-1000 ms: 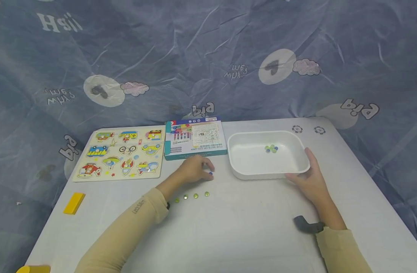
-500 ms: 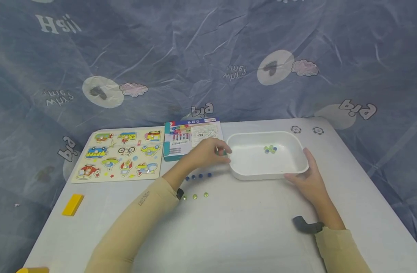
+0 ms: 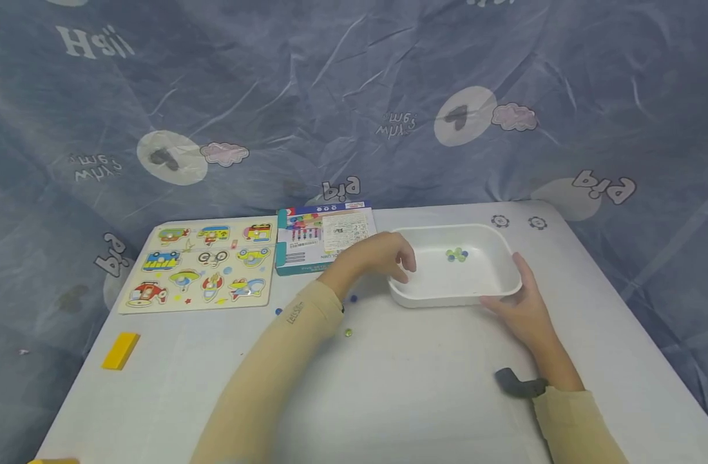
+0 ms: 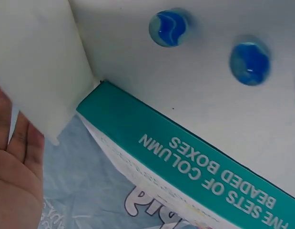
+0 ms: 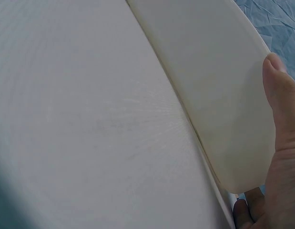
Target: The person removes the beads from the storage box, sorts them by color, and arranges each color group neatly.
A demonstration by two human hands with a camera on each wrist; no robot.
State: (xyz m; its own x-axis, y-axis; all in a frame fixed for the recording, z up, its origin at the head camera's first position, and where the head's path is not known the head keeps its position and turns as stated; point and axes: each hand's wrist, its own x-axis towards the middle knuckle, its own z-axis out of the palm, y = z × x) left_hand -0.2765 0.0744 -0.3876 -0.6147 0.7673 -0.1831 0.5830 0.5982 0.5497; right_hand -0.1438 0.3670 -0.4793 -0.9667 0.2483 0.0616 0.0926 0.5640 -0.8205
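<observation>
head view: a flat box [image 3: 301,251] stands out for its print, and the left wrist view shows its teal edge, upside down, reading "five sets of column beaded boxes". the blue backdrop [image 3: 272,84] carries an inverted "why me?" and another word that seems to be "pig"; small lettering on the left sleeve [image 3: 272,361] looks like "lets slim", partly unclear. the left hand [image 3: 379,254] reaches over the left end of a white tray [image 3: 435,301], fingers loosely bent and apart from the thumb, nothing visible between them; whether they touch the wall i cannot tell. the right hand [image 3: 522,312] grips the tray's near right corner, its thumb at the rim. green and blue marbles [image 3: 457,255] sit clustered inside, toward the far wall. on the table a green marble [image 3: 348,332] and a blue marble [image 3: 354,298] show beside the left forearm. a second ago the left hand was in front of the box, by a blue marble; it has since moved right to the tray, and the sleeve now covers most of the marble rows. tray, cluster and right grip look unchanged.
</observation>
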